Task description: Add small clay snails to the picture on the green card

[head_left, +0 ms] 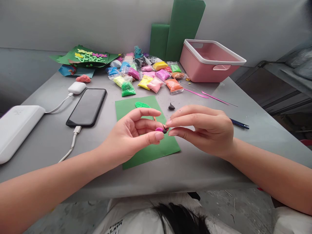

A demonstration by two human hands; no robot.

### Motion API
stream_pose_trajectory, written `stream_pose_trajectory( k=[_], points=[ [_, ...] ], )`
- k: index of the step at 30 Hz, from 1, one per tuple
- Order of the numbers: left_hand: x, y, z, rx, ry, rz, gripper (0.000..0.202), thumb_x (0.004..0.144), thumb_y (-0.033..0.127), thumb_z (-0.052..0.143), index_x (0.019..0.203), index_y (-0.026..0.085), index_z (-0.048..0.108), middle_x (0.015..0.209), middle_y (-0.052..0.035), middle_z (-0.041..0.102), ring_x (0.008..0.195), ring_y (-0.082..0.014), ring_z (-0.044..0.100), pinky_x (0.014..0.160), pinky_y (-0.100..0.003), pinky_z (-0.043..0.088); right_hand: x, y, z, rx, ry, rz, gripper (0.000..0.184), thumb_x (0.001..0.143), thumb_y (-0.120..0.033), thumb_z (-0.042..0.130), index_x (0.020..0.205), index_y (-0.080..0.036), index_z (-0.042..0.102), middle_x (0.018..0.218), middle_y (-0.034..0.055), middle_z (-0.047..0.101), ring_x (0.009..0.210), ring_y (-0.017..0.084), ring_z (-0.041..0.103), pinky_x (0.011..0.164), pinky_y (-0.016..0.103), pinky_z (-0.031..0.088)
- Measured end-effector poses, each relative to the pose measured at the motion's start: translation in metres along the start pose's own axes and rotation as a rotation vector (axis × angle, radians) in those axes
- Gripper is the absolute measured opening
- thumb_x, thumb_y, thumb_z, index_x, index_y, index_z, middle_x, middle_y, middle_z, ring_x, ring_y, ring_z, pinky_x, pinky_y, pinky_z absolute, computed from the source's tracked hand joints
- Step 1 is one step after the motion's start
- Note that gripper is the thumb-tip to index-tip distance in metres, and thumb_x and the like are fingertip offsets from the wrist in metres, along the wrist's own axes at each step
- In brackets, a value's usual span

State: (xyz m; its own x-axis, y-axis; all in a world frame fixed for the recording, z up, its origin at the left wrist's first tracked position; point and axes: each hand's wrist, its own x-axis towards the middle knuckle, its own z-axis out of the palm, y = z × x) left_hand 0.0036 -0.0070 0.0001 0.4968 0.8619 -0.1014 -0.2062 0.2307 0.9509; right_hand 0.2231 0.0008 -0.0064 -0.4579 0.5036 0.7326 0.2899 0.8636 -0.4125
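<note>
Between both hands' fingertips sits a pink clay piece (159, 129).

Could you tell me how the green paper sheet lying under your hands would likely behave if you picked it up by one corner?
The green paper sheet looks thin and lies flat on the table, so it would probably flop and feel light. The clay leaf resting on it might slide off if the sheet tilts.

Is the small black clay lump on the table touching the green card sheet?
Apart. The head view shows the black clay lump lying on bare grey table, a clear strip of table separating it from the green card sheet.
</note>
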Motion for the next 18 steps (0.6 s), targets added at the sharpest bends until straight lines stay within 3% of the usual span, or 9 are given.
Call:
stream_pose_trajectory(
  k=[5, 18],
  points=[
    [-0.0007, 0.0000, 0.0007, 0.032, 0.026, 0.050, 0.037, 0.078, 0.014, 0.081, 0.107, 0.021, 0.060, 0.084, 0.0033, 0.075, 0.073, -0.0090, 0.070, 0.070, -0.020, 0.059, 0.0009, -0.0011, 0.0022, 0.080, -0.008, 0.044, 0.022, 0.084, -0.024, 0.078, 0.105, -0.024, 0.072, 0.088, 0.0041, 0.072, 0.075, 0.015, 0.069, 0.068, 0.029, 0.063],
    [-0.0027, -0.0033, -0.0002, 0.165, -0.012, 0.152, 0.035, 0.084, 0.020, 0.077, 0.112, 0.021, 0.058, 0.092, -0.0003, 0.075, 0.089, -0.0140, 0.071, 0.080, -0.026, 0.058, -0.0025, -0.0046, 0.0096, 0.188, 0.006, 0.207, 0.020, 0.086, -0.023, 0.074, 0.106, -0.023, 0.069, 0.090, 0.0045, 0.071, 0.079, 0.015, 0.068, 0.069, 0.030, 0.064]
  ],
)
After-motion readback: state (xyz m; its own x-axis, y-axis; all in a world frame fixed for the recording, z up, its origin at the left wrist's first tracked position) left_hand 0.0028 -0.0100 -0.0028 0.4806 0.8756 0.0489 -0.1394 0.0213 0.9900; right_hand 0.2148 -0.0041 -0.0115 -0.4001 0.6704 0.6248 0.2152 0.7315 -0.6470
